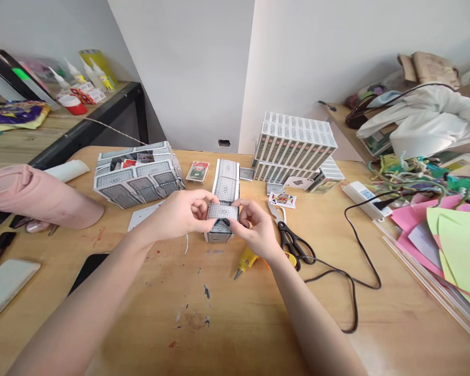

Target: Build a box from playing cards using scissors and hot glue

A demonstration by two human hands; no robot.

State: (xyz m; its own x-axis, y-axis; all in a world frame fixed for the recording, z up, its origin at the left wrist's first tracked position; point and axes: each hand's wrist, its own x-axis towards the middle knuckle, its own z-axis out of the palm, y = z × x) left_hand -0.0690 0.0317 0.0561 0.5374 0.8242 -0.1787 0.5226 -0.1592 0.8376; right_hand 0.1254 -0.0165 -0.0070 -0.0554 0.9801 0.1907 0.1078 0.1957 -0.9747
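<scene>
Between my hands, a grey-backed playing card [222, 211] is pinched at its left and right ends. My left hand [188, 213] has thumb and fingers closed on the left end. The right end is in the grip of my right hand [256, 224], thumb toward me. Directly beneath the card stands a long narrow block covered in playing cards [226, 180], stretching away from me. Whether the held card touches it I cannot tell. Close to my right forearm lie a yellow glue gun [246, 260] and black-handled scissors [293, 240].
Left stands a card-covered box [141, 180] with items inside, beside a pink tumbler [43, 198]. A red card pack [198, 172] sits behind my left hand. Stacked card packs [293, 146] rise at the back right. A black cable [354, 297] runs to a power strip [366, 198].
</scene>
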